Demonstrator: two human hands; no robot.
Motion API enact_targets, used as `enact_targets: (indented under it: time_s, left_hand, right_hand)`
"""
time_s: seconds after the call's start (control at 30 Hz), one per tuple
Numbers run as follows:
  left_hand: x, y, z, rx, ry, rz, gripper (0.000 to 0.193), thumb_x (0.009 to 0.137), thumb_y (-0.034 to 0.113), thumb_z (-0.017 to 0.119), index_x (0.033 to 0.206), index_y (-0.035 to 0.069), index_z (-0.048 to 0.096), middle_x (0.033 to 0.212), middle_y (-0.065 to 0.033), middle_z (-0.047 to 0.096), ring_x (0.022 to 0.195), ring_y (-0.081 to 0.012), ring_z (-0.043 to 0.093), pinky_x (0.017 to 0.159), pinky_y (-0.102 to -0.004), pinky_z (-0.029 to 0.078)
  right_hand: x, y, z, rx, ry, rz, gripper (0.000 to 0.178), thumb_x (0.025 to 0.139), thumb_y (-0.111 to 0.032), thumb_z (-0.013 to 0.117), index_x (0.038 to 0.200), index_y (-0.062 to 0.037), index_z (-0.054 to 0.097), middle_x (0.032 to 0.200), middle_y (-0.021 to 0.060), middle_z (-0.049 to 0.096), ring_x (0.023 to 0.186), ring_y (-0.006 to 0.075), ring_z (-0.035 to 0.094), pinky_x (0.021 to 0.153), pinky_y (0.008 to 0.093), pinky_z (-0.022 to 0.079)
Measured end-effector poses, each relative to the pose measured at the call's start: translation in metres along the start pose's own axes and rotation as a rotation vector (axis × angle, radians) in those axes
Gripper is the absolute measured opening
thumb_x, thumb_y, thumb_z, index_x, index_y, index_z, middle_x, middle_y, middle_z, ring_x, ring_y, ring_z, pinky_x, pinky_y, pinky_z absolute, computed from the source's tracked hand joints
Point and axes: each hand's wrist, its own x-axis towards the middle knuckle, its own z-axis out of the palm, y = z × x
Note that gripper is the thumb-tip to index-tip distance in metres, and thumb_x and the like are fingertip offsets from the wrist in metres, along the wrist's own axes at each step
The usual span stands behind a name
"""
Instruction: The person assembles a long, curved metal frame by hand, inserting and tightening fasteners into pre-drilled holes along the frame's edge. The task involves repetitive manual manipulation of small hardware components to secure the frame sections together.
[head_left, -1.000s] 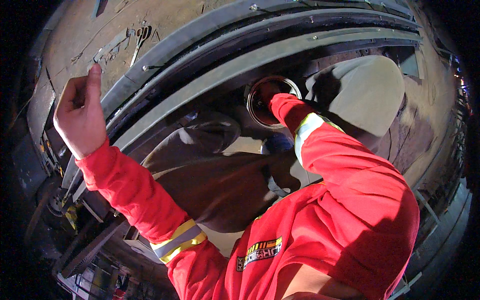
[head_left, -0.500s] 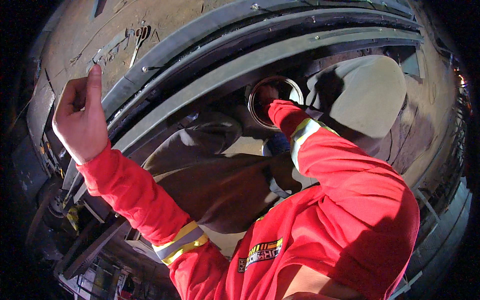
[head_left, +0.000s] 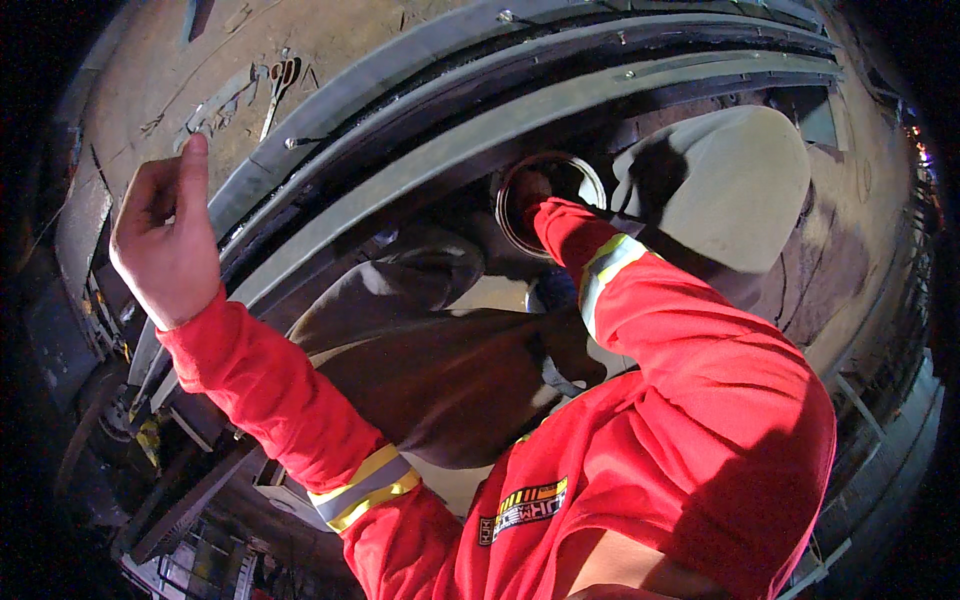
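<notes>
My left hand (head_left: pixel 168 240) is raised at the left, beside the long metal beams. Its fingers are curled and the thumb points upward; the fingertips are turned away, and whatever they hold, if anything, is hidden. My right hand (head_left: pixel 532 186) reaches into a round open can (head_left: pixel 598 180) between the beams and my knee. Deep shadow inside the can hides the fingers of that hand. Only the can's pale, shiny rim stands out, encircling the wrist area.
Several long grey beams (head_left: pixel 430 165) run across the far side, with small bolts along them. Beyond lie scissors (head_left: pixel 276 88) on a dusty brown surface. My bent knee (head_left: pixel 745 180) is right of the can. A blue round object (head_left: pixel 552 290) sits below it.
My left hand has shifted very slightly right and down. The right hand stays in the can, with almost no visible movement.
</notes>
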Motion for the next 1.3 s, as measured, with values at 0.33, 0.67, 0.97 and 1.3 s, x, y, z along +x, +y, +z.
enact_targets:
  time_s: [0.33, 0.67, 0.97, 1.3]
  left_hand:
    - [-0.005, -0.001, 0.013, 0.086, -0.093, 0.053, 0.021, 0.079, 0.022, 0.068, 0.076, 0.002, 0.064, 0.061, -0.0025, 0.059, 0.057, -0.0047, 0.049, 0.056, -0.0213, 0.041]
    - [-0.101, 0.023, 0.097, -0.624, -0.653, -0.194, 0.025, 0.083, 0.021, 0.062, 0.078, -0.003, 0.062, 0.063, -0.0026, 0.058, 0.059, -0.0082, 0.051, 0.055, -0.0240, 0.041]
    - [-0.205, 0.029, 0.151, -1.499, -0.960, -1.251, 0.027, 0.091, 0.028, 0.039, 0.092, 0.008, 0.057, 0.082, -0.0055, 0.060, 0.075, -0.0203, 0.059, 0.069, -0.0345, 0.049]
    - [-0.188, -0.011, 0.148, -0.936, -0.717, -0.969, 0.020, 0.084, 0.020, 0.052, 0.073, 0.003, 0.055, 0.065, -0.0045, 0.052, 0.046, -0.0154, 0.046, 0.039, -0.0295, 0.035]
  right_hand:
    - [0.001, 0.004, -0.005, 0.009, -0.006, -0.006, 0.043, 0.064, -0.024, 0.073, 0.099, -0.0008, 0.063, 0.103, 0.0196, 0.062, 0.095, 0.0307, 0.062, 0.080, 0.0405, 0.051]
    - [-0.098, 0.045, -0.077, 0.265, -0.170, -0.367, 0.027, 0.062, -0.022, 0.072, 0.080, -0.0037, 0.067, 0.081, 0.0198, 0.065, 0.082, 0.0304, 0.064, 0.075, 0.0387, 0.051]
    - [-0.227, 0.034, -0.085, 0.439, 0.788, -0.885, 0.016, 0.063, -0.013, 0.064, 0.076, -0.0038, 0.060, 0.081, 0.0077, 0.056, 0.079, 0.0248, 0.057, 0.072, 0.0340, 0.049]
    - [-0.144, 0.053, -0.084, -0.274, -0.157, -0.552, 0.022, 0.076, -0.015, 0.055, 0.090, -0.0023, 0.066, 0.097, 0.0209, 0.063, 0.090, 0.0350, 0.063, 0.075, 0.0407, 0.052]
